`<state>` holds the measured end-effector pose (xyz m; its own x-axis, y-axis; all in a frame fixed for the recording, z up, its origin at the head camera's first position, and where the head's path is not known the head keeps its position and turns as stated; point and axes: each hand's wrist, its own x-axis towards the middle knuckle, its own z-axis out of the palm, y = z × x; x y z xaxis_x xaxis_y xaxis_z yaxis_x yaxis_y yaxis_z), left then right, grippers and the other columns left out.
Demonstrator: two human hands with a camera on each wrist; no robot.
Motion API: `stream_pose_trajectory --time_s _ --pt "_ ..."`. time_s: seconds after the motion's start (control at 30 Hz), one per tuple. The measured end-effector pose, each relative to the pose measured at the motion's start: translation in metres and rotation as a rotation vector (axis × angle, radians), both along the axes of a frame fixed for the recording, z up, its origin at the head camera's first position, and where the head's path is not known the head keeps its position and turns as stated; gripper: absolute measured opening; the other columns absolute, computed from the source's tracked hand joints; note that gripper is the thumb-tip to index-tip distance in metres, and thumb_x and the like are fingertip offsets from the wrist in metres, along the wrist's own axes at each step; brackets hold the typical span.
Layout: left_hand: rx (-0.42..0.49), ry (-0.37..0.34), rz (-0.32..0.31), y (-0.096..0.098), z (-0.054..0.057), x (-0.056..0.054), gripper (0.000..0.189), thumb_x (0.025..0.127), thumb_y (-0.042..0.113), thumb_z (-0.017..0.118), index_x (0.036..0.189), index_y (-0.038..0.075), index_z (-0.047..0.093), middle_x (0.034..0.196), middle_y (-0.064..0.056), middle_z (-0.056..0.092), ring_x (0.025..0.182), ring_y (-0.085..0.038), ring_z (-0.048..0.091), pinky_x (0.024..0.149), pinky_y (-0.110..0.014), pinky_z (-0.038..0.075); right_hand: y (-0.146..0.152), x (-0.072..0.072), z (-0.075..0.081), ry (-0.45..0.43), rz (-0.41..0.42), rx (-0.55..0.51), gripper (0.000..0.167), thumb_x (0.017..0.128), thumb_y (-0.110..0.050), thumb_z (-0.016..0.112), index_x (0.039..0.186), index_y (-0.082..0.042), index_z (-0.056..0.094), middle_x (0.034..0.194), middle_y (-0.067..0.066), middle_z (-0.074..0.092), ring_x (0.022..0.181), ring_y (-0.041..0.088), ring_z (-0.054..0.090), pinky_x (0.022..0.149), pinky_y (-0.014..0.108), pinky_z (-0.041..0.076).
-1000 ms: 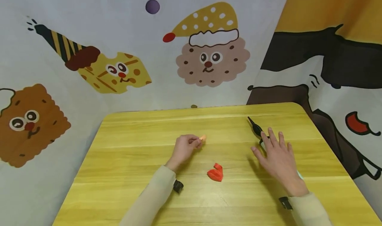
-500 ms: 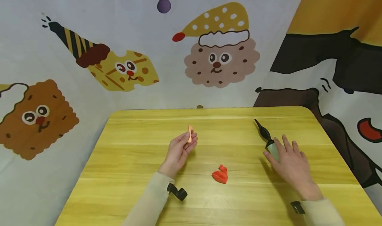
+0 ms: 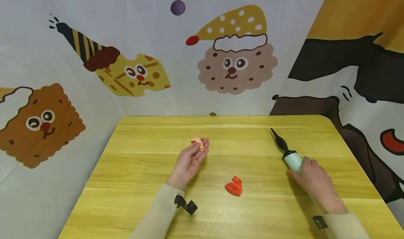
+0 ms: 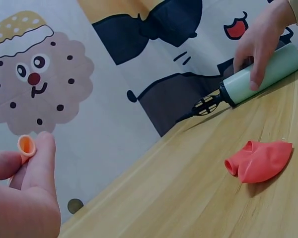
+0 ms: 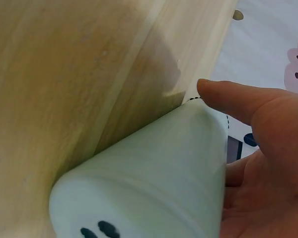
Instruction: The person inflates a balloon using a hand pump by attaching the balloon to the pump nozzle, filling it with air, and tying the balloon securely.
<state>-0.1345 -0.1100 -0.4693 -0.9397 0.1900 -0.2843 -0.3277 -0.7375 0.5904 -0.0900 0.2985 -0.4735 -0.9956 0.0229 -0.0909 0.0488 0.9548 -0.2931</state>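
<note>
Over the middle of the table [image 3: 142, 183], my left hand [image 3: 184, 167] pinches a limp orange balloon [image 3: 201, 147] between thumb and fingers. Its round mouth [image 4: 26, 145] faces the left wrist camera. At the right, my right hand [image 3: 317, 184] holds a pale green balloon pump [image 3: 293, 161] around its barrel [image 4: 268, 74]. The pump lies on the table with its black nozzle [image 3: 279, 140] pointing to the far side. Thumb and fingers straddle the barrel in the right wrist view, where the pump's end [image 5: 124, 213] is near the camera. Some fingers are hidden behind it.
A deflated red balloon [image 3: 234, 187] lies on the table between the two hands, nearer the front. Behind the table hangs a white curtain [image 3: 186, 74] printed with cartoon biscuits and cheese. Each wrist wears a black strap, the left one [image 3: 186, 204] with a loose end.
My left hand has drawn back leftward and turned palm up, with the orange balloon in its fingers. My right hand has gone from spread above the pump to holding its barrel.
</note>
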Motion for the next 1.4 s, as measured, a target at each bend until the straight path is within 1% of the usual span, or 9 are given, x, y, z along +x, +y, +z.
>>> stream_pose_trajectory --time_s 0.1,0.2,0.3,0.43,0.63,0.83,0.93,1.13,1.4 --pt "-0.005 -0.005 0.004 0.000 0.000 0.000 0.045 0.111 0.005 0.045 0.152 -0.010 0.037 0.135 -0.019 0.064 0.131 -0.028 0.060 0.107 -0.033 0.049 0.002 -0.001 -0.001 -0.028 0.007 -0.007 0.057 0.095 -0.033 0.073 0.100 0.018 0.048 0.082 0.025 0.051 0.068 0.033 0.052 0.054 0.047 0.047" --pt "-0.014 0.002 0.010 0.000 -0.001 -0.002 0.047 0.110 0.006 0.046 0.153 -0.011 0.035 0.145 -0.025 0.055 0.134 -0.029 0.057 0.107 -0.034 0.049 0.004 -0.002 -0.001 -0.046 0.010 -0.015 0.052 0.097 -0.033 0.070 0.097 0.016 0.050 0.080 0.022 0.051 0.068 0.031 0.051 0.053 0.045 0.046" --pt "-0.022 0.006 0.017 0.002 -0.001 -0.003 0.045 0.110 0.006 0.046 0.151 -0.010 0.037 0.149 -0.026 0.051 0.130 -0.028 0.061 0.107 -0.035 0.049 0.005 -0.002 -0.002 -0.049 0.003 -0.023 0.054 0.098 -0.033 0.067 0.105 0.018 0.050 0.085 0.024 0.053 0.069 0.032 0.052 0.054 0.046 0.046" --pt "-0.032 0.006 0.033 0.004 -0.001 -0.003 0.041 0.110 0.005 0.047 0.149 -0.010 0.041 0.141 -0.023 0.060 0.133 -0.030 0.058 0.107 -0.036 0.050 0.003 0.002 -0.001 -0.044 -0.003 -0.042 0.068 0.099 -0.039 0.064 0.126 0.020 0.045 0.096 0.028 0.055 0.073 0.033 0.054 0.053 0.045 0.045" --pt "-0.051 0.016 0.068 0.006 0.003 -0.006 0.042 0.110 0.004 0.046 0.149 -0.009 0.041 0.140 -0.021 0.060 0.132 -0.028 0.059 0.107 -0.034 0.049 -0.014 0.005 0.013 -0.026 0.054 -0.111 0.080 0.100 -0.056 0.061 0.148 0.003 0.035 0.103 0.025 0.064 0.075 0.030 0.059 0.053 0.038 0.043" --pt "-0.033 0.024 0.115 0.009 0.009 -0.011 0.043 0.110 0.002 0.044 0.150 -0.009 0.039 0.147 -0.026 0.052 0.134 -0.031 0.057 0.106 -0.034 0.050 -0.040 0.007 0.022 0.018 0.130 -0.192 0.075 0.100 -0.054 0.064 0.152 -0.008 0.035 0.107 0.025 0.068 0.074 0.028 0.062 0.054 0.037 0.044" --pt "-0.026 0.029 0.143 0.011 0.012 -0.014 0.043 0.110 0.001 0.044 0.151 -0.010 0.037 0.147 -0.027 0.051 0.134 -0.032 0.057 0.106 -0.034 0.050 -0.052 0.008 0.024 0.032 0.135 -0.243 0.074 0.101 -0.052 0.064 0.151 -0.005 0.036 0.106 0.023 0.068 0.077 0.029 0.063 0.056 0.038 0.046" --pt "-0.030 0.032 0.188 0.014 0.018 -0.020 0.040 0.110 0.002 0.044 0.148 -0.010 0.041 0.145 -0.025 0.054 0.130 -0.029 0.061 0.105 -0.033 0.051 -0.073 0.010 0.030 -0.030 0.147 -0.392 0.080 0.094 -0.040 0.074 0.148 0.006 0.036 0.112 0.023 0.066 0.082 0.026 0.063 0.062 0.037 0.050" --pt "-0.012 0.031 0.221 0.018 0.022 -0.024 0.040 0.110 0.001 0.045 0.148 -0.011 0.042 0.145 -0.026 0.055 0.141 -0.036 0.048 0.105 -0.034 0.051 -0.090 0.015 0.026 0.060 0.335 -0.467 0.064 0.094 -0.037 0.077 0.147 -0.015 0.047 0.104 0.014 0.070 0.073 0.014 0.060 0.056 0.032 0.049"
